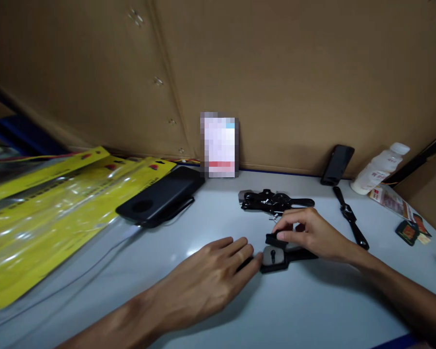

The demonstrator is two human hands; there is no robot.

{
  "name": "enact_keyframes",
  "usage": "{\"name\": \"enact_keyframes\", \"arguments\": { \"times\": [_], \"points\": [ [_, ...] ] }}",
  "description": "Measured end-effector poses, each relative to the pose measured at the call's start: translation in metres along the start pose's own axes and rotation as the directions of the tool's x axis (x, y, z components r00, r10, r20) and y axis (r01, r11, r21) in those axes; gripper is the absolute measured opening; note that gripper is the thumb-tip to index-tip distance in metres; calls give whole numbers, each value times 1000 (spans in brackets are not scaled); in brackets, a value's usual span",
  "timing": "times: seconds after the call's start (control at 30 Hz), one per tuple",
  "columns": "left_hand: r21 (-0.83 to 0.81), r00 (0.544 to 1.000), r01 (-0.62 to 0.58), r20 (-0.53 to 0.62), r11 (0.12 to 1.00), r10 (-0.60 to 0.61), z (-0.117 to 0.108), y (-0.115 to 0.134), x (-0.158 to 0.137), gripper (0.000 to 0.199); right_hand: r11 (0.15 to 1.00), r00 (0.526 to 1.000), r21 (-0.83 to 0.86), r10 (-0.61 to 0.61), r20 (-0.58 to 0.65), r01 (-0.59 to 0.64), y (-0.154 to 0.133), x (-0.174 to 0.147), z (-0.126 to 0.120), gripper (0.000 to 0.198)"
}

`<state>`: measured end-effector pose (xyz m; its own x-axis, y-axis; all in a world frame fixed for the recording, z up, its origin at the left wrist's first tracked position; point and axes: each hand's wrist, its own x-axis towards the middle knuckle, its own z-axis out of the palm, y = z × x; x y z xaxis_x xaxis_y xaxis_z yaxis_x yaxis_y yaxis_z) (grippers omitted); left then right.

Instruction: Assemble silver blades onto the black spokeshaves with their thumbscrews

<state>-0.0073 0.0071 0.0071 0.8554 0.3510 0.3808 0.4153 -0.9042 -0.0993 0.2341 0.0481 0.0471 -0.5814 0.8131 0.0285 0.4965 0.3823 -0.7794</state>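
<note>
A black spokeshave body with a grey blade lies on the table between my hands. My left hand is palm down at its left end, with the dark handle between thumb and fingers, mostly hidden. Just above the blade, my right hand pinches a small black cap piece between thumb and fingertips. Behind it, more black spokeshaves lie bunched together, with a small silver screw in front of them. Another spokeshave rests to the right of my right hand.
Yellow blister packs cover the left side. A black power bank with a cable lies beside them. A blurred bright screen and a phone lean on the cardboard wall. A bottle stands at right near small packets.
</note>
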Motion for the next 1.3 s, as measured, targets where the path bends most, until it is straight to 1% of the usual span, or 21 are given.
{"name": "enact_keyframes", "arguments": {
  "times": [0.07, 0.13, 0.3, 0.43, 0.47, 0.53, 0.6, 0.67, 0.73, 0.87, 1.0, 1.2, 1.3],
  "points": [
    [-31, 1000, 17, -4, 999, -17, 1, 0, -1, 18, 996, 999, 74, 46, 28, -48, 1, -8, 4, 6],
    [-47, 1000, 27, -7, 999, -27, 2, -1, -1, 20, 994, 998, 90, 57, 13, -58, 3, -11, 9, 7],
    [-44, 999, 20, -24, 999, -21, 3, -1, -2, 23, 998, 1000, 67, 23, -11, -22, 4, -13, 20, 12],
    [-51, 1000, 19, -18, 999, -20, 2, -2, -1, 24, 999, 998, 21, -41, -40, 42, 3, -15, 25, 9],
    [-52, 1000, 20, -18, 998, -21, 2, -2, -1, 23, 998, 997, -7, -56, -62, 55, 4, -16, 24, 7],
    [-51, 999, 21, -24, 999, -22, 2, -2, 0, 23, 994, 985, -93, -78, -152, 65, 7, -14, 20, 5],
    [-47, 999, 18, -38, 999, -19, 3, -2, 0, 23, 979, 959, -199, -95, -267, 41, 12, -12, 14, 8],
    [-40, 998, 16, -55, 999, -18, 4, -1, 0, 24, 956, 942, -293, -102, -319, 4, 19, -8, 11, 9],
    [-36, 998, 16, -56, 999, -18, 5, -1, -1, 24, 930, 952, -367, -106, -287, -7, 26, -6, 10, 13],
    [-35, 999, 14, -41, 999, -16, 5, 0, -2, 23, 863, 975, -506, -116, -190, 5, 33, -5, 13, 32],
    [-23, 999, 19, -36, 1000, -20, 5, -1, -2, 21, 786, 985, -617, -133, -109, 38, 34, -3, 11, 40],
    [-32, 999, 21, -24, 999, -22, 4, -1, -2, 19, 699, 989, -709, -150, -18, 93, 38, 5, 5, 32],
    [-21, 999, 13, -30, 1000, -13, 4, -2, -3, 20, 684, 990, -720, -141, 33, 121, 36, 8, 5, 30]
  ]
}}
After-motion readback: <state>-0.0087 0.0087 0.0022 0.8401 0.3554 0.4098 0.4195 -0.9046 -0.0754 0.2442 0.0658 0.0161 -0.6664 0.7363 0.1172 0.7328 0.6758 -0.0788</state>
